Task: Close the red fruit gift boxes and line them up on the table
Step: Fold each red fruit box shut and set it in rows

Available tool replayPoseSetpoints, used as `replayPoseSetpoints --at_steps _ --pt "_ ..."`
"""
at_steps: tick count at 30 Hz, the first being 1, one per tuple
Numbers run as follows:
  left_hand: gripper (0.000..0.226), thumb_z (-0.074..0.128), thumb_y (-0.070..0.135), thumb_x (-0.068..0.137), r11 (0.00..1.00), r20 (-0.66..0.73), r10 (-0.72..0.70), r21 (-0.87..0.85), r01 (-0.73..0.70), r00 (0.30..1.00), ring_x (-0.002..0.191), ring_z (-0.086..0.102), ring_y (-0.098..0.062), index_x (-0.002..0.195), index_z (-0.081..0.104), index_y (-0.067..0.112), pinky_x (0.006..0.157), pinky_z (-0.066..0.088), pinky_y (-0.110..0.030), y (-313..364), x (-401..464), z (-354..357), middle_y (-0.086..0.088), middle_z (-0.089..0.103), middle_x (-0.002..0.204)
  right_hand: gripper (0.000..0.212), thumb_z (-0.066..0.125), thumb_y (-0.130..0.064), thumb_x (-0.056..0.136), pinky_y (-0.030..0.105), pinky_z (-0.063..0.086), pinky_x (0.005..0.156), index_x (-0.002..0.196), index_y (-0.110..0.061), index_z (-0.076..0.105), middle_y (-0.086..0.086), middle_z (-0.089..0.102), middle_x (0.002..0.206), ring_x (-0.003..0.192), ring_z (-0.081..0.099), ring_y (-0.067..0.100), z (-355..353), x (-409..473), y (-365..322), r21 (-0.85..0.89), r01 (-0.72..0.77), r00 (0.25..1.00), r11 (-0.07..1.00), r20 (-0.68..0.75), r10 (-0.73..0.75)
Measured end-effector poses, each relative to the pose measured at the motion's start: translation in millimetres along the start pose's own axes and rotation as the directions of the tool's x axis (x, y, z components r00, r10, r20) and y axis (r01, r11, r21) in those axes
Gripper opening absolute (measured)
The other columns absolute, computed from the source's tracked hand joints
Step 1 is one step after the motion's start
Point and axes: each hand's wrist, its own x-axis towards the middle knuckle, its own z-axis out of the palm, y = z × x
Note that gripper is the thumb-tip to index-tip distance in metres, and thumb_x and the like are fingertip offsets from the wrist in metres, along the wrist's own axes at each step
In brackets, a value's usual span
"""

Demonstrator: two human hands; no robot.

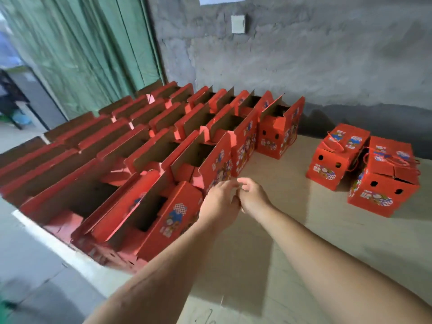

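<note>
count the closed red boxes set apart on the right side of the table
2: far closed box nearer the wall, and near closed box just right of it, closer to the camera. The many boxes at left stand open.

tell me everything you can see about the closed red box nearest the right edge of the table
The nearest closed box is red printed cardboard with cartoon fruit graphics on its top and side, and two round black holes in the end facing the camera. Its top flaps are folded down, though one corner gapes slightly. A thin red string handle lies loose across the top. It stands upright on the tan table, close beside a second closed box; neither hand touches it.
</note>
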Motion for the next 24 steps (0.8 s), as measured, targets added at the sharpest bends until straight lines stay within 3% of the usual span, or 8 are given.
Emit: replayPoseSetpoints --at_steps 3,5,8,10,13,16,20,24 --pt "0.053 0.069 0.024 0.084 0.957 -0.079 0.027 0.289 -0.003 0.996 0.131 0.052 -0.026 0.136 0.06 0.028 0.113 0.041 -0.042 -35 -8 -39 0.0 0.06 0.14 0.03 0.047 -0.021 0.099 0.04 0.06 0.08 0.124 -0.031 0.061 -0.003 0.07 0.106 0.086 0.067 0.019 52 -16 -16 0.064 -0.025 0.999 0.998 0.041 0.023" --pt "0.067 0.068 0.034 0.089 0.892 -0.093 -0.145 0.418 0.171 0.985 0.141 0.039 -0.032 0.15 0.041 0.028 0.118 0.031 -0.046 -68 -17 -55 -0.003 0.045 0.152 0.032 0.05 -0.024 0.097 0.042 0.061 0.082 0.126 -0.036 0.057 -0.008 0.066 0.103 0.084 0.065 0.015 81 -26 -19 0.033 -0.019 0.997 0.999 0.081 0.016" --pt "0.079 0.057 0.04 0.098 0.812 0.116 -0.483 0.43 0.394 0.868 0.142 0.036 -0.039 0.161 0.016 0.018 0.115 0.034 -0.048 -119 -36 -57 -0.012 0.032 0.159 0.049 0.051 -0.023 0.096 0.037 0.051 0.088 0.144 -0.032 0.048 -0.005 0.057 0.126 0.097 0.06 0.018 115 -40 -15 -0.067 -0.04 0.99 0.997 0.13 0.049" --pt "0.071 0.058 0.042 0.099 0.844 0.202 -0.477 0.379 0.38 0.856 0.136 0.044 -0.041 0.157 0.027 0.014 0.112 0.039 -0.048 -147 -46 -51 -0.014 0.039 0.155 0.053 0.049 -0.023 0.097 0.042 0.054 0.089 0.149 -0.032 0.043 -0.002 0.048 0.135 0.099 0.058 0.021 129 -45 -13 -0.073 -0.09 0.983 0.993 0.153 0.1" --pt "0.082 0.065 0.045 0.095 0.879 0.146 -0.439 0.273 0.391 0.886 0.125 0.057 -0.037 0.158 0.024 0.013 0.102 0.047 -0.043 -169 -52 -47 -0.012 0.055 0.142 0.056 0.048 -0.025 0.097 0.039 0.052 0.082 0.151 -0.033 0.038 0.002 0.046 0.144 0.088 0.055 0.022 140 -51 -6 -0.093 -0.134 0.976 0.987 0.16 0.148" --pt "0.097 0.075 0.047 0.085 0.857 0.205 -0.496 0.273 0.437 0.844 0.118 0.062 -0.035 0.158 0.02 0.014 0.094 0.05 -0.04 -174 -56 -42 -0.014 0.059 0.135 0.057 0.05 -0.026 0.097 0.042 0.051 0.092 0.152 -0.031 0.037 0.0 0.049 0.138 0.095 0.054 0.023 141 -59 5 -0.116 -0.196 0.968 0.974 0.133 0.21" --pt "0.097 0.074 0.044 0.084 0.901 0.241 -0.426 0.204 0.384 0.872 0.12 0.063 -0.027 0.158 0.02 0.013 0.095 0.048 -0.034 -170 -65 -33 -0.005 0.062 0.135 0.06 0.051 -0.029 0.096 0.033 0.048 0.081 0.154 -0.029 0.034 -0.005 0.05 0.114 0.092 0.057 0.019 131 -73 21 -0.127 -0.255 0.957 0.959 0.112 0.269" --pt "0.103 0.081 0.046 0.076 0.928 0.297 -0.371 0.084 0.363 0.88 0.12 0.064 -0.025 0.157 0.023 0.019 0.086 0.048 -0.029 -143 -80 -20 0.0 0.064 0.135 0.06 0.054 -0.032 0.097 0.033 0.045 0.09 0.153 -0.027 0.034 0.003 0.053 0.137 0.112 0.057 0.023 117 -84 38 -0.13 -0.273 0.953 0.953 0.102 0.286"
